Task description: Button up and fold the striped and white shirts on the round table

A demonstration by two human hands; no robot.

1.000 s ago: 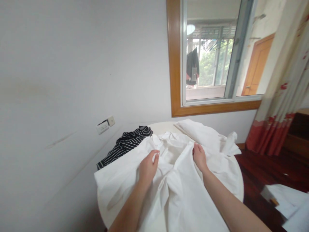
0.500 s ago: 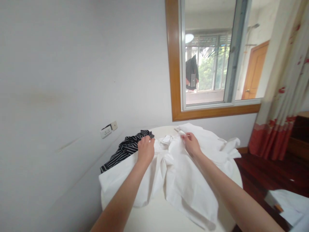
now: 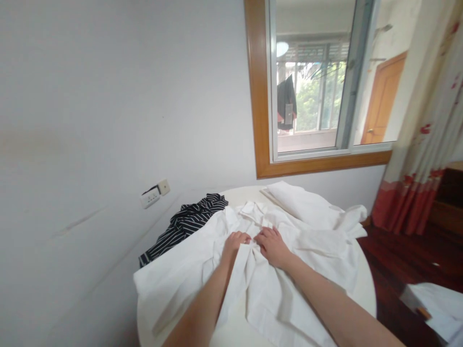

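Observation:
A white shirt [image 3: 289, 284] lies spread and rumpled over a round white table [image 3: 365, 289]. My left hand [image 3: 235, 242] and my right hand [image 3: 272, 245] meet at the middle of the shirt, a little below its collar. Both have their fingers curled and pinched on the white fabric where the two front edges come together. A black-and-white striped garment [image 3: 184, 222] lies at the table's far left, against the wall, partly under the shirt.
A white wall with a socket [image 3: 151, 194] runs along the left. A wood-framed window [image 3: 311, 91] is behind the table. A red-and-cream curtain [image 3: 419, 159] hangs at the right over a dark wooden floor [image 3: 401, 260]. White cloth [image 3: 434, 308] lies at the lower right.
Both hands went up to the shirt's collar, then came back toward me and closer together, and the shirt's fronts are now drawn together at the middle.

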